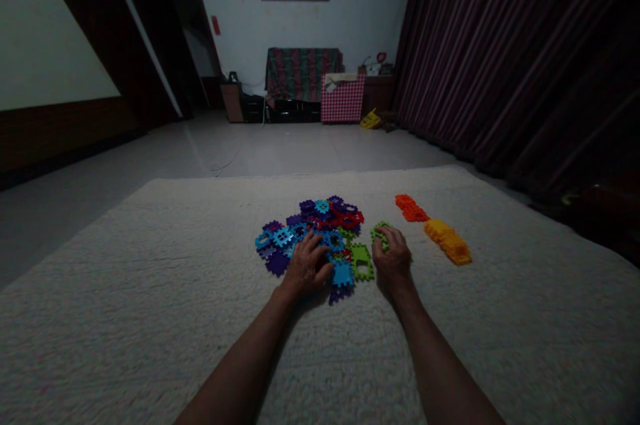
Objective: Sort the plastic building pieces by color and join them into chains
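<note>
A loose heap of toothed plastic pieces, with a purple piece (277,264), a blue piece (343,273) and a red piece (353,218) among them, lies on the pale mat (200,318). My left hand (309,266) rests on the heap's front, its fingers apart over blue pieces. To the right, my right hand (393,257) has its fingers closed on a green piece (380,233). Between my hands, at the heap's right edge, lies a green piece with a hole (361,261).
Orange pieces (411,208) and a stack of yellow pieces (447,241) lie right of my right hand. Beyond the mat are a tiled floor (300,148), a checked cloth (343,102) and a dark curtain (480,45).
</note>
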Demonstrator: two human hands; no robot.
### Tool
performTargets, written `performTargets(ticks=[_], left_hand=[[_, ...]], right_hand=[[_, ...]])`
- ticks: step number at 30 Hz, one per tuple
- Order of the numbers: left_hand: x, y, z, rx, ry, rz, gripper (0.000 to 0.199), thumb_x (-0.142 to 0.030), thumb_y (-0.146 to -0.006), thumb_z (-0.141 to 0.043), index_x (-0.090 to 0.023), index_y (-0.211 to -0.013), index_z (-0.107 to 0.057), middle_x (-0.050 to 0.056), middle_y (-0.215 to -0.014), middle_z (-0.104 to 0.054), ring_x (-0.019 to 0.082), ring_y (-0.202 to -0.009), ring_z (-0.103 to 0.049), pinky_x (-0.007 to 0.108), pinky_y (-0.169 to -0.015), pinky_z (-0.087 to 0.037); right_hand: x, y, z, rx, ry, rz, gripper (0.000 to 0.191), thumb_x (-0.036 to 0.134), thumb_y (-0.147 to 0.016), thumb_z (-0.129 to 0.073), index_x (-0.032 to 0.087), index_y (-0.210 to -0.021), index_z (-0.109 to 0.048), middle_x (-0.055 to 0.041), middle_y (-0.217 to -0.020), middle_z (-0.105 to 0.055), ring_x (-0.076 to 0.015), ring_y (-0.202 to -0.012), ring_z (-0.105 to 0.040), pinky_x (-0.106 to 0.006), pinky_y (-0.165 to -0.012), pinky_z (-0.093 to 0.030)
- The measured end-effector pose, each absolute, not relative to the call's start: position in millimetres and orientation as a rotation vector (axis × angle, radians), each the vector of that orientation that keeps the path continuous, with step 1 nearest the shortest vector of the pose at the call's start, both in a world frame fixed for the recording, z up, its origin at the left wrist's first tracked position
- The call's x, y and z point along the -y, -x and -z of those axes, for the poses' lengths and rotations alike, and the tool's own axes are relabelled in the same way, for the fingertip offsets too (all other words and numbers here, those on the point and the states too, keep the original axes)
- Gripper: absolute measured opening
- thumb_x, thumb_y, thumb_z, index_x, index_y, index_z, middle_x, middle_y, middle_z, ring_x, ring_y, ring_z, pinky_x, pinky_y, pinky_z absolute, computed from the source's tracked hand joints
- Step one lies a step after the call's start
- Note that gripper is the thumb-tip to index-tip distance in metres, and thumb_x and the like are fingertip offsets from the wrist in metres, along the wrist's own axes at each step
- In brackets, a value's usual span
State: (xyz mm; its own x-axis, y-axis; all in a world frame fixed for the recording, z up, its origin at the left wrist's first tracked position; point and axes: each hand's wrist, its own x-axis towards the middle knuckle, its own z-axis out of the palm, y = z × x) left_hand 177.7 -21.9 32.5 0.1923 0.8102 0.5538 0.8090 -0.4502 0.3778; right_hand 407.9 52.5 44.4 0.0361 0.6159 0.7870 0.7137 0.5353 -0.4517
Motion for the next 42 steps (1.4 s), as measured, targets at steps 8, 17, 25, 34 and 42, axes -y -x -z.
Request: performTargets(ticks=[8, 17, 25, 34, 42], left_hand=[[16.0, -169.0, -28.0, -1.494, -2.408, -1.187, 0.040, -0.018, -0.076, -0.063, -0.018, -0.116, -0.064, 0.014, -0.141, -0.051, 0.033, -0.145, -0.031, 0.057, -0.116, -0.033], [10.8, -169.5, -22.1, -1.520, -2.395, -1.173, 0.055, -0.004, -0.067, -0.051, -0.020, -0.118, -0.066, 0.011, -0.142, -0.052, 0.033, -0.145, -0.030, 0.059, -0.115, -0.033], [9.8, -169.6, -20.9, -1.534, -2.397, -1.174, 0.059, -0.003, -0.064, -0.049, -0.024, -0.116, -0.068, 0.007, -0.142, -0.052, 0.032, -0.145, -0.029, 0.060, -0.116, -0.032], [9.2, -170.4, -22.0, -1.513, -2.399, -1.198, 0.057, -0.004, -0.063, -0.048, -0.022, -0.113, -0.069, 0.009, -0.140, -0.054, 0.032, -0.144, -0.031, 0.059, -0.116, -0.032], [8.6, -171.2, -20.9, -1.523, -2.379, -1.243, 0.055, -0.004, -0.061, -0.048, -0.021, -0.109, -0.069, 0.009, -0.137, -0.055, 0.032, -0.143, -0.034, 0.060, -0.114, -0.035]], right_hand=[[-30.2, -374.5, -49.5, 2.007, 0.862, -0.214, 0.012, 0.018, -0.083, -0.056, 0.020, -0.091, -0.065, -0.0074, -0.092, -0.068, -0.0217, -0.090, -0.063, -0.036, -0.083, -0.050], [-26.5, -370.7, -47.0, 2.180, 0.975, -0.198, 0.012, 0.016, -0.078, -0.060, 0.020, -0.088, -0.065, -0.0072, -0.097, -0.066, -0.0228, -0.095, -0.058, -0.039, -0.089, -0.045], [-29.5, -371.0, -49.4, 2.096, 1.018, -0.300, 0.006, 0.017, -0.075, -0.056, 0.021, -0.076, -0.061, -0.0052, -0.086, -0.068, -0.0206, -0.087, -0.061, -0.035, -0.084, -0.047], [-42.9, -392.8, -57.4, 1.720, 1.137, -0.446, 0.030, 0.041, -0.082, -0.053, 0.018, -0.093, -0.068, -0.0065, -0.084, -0.072, -0.0203, -0.074, -0.066, -0.031, -0.070, -0.051], [-64.5, -436.3, -50.2, 1.537, 1.416, 0.045, 0.027, 0.031, -0.080, -0.049, 0.018, -0.090, -0.071, -0.0118, -0.093, -0.073, -0.0249, -0.088, -0.064, -0.039, -0.085, -0.047]])
